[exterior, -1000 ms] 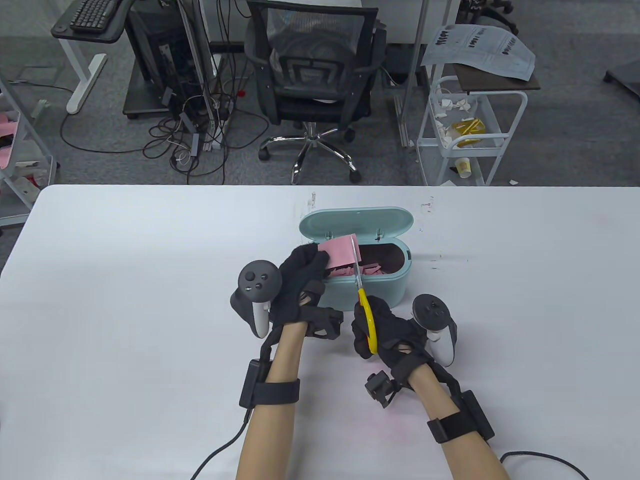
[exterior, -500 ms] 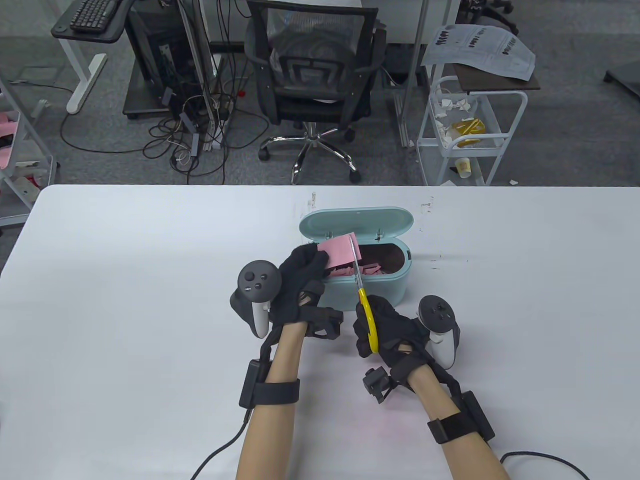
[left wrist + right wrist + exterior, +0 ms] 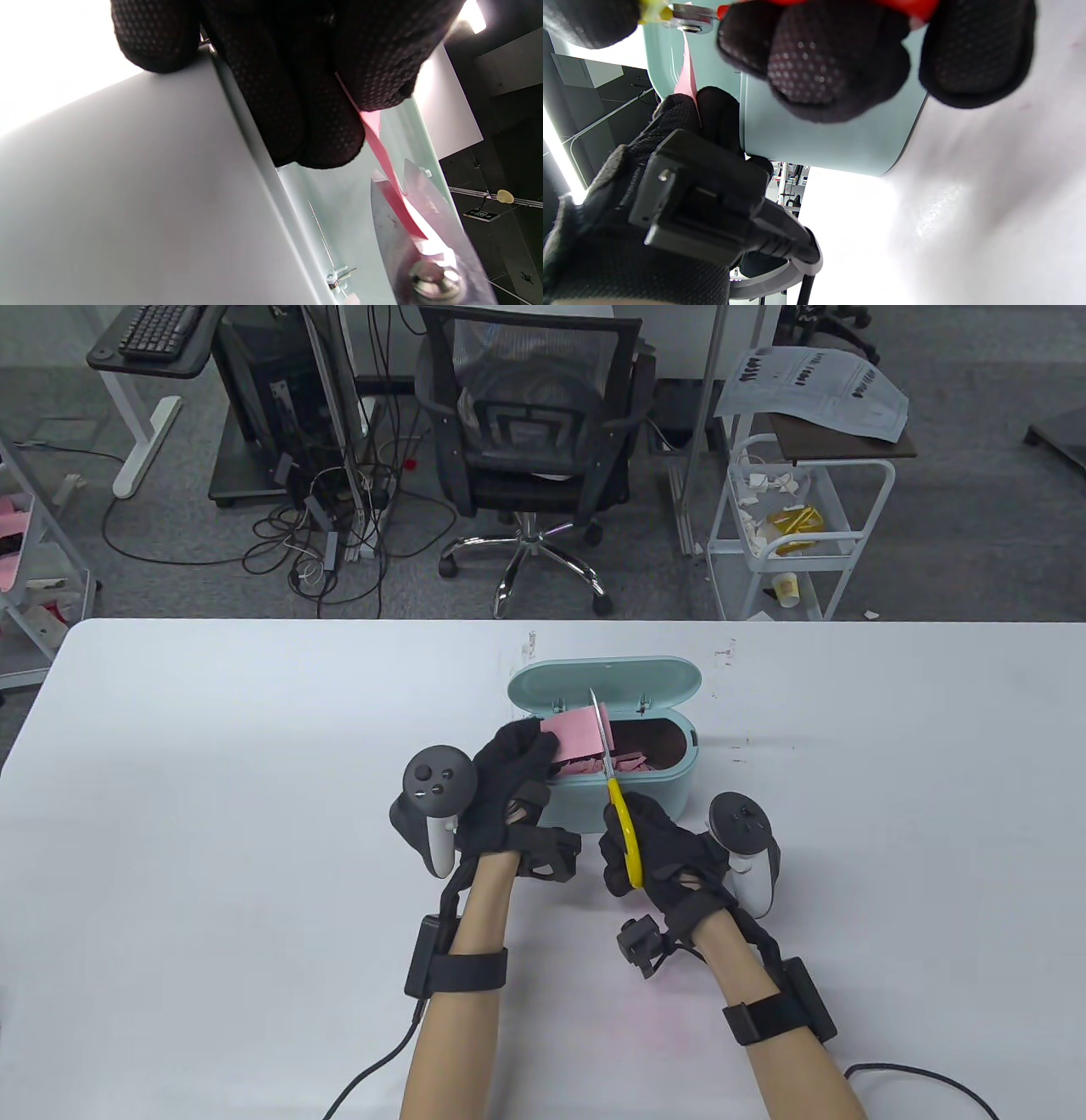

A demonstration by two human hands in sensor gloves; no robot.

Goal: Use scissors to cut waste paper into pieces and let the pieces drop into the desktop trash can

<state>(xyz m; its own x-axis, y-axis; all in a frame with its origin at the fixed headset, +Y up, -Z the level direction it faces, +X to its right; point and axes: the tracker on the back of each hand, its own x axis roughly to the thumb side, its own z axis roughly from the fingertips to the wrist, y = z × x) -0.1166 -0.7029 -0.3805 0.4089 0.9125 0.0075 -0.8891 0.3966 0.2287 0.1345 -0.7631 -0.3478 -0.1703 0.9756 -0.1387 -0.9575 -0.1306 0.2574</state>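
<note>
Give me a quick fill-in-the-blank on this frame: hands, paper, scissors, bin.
1. The left hand pinches a sheet of paper coloured ____.
2. The right hand holds scissors with ____ handles.
3. The paper is held over a bin whose lid is ____.
4. In the left wrist view the paper runs ____ the two scissor blades.

Missing words: pink; yellow; open; between

bright even light, wrist views overexposed, blurred
</note>
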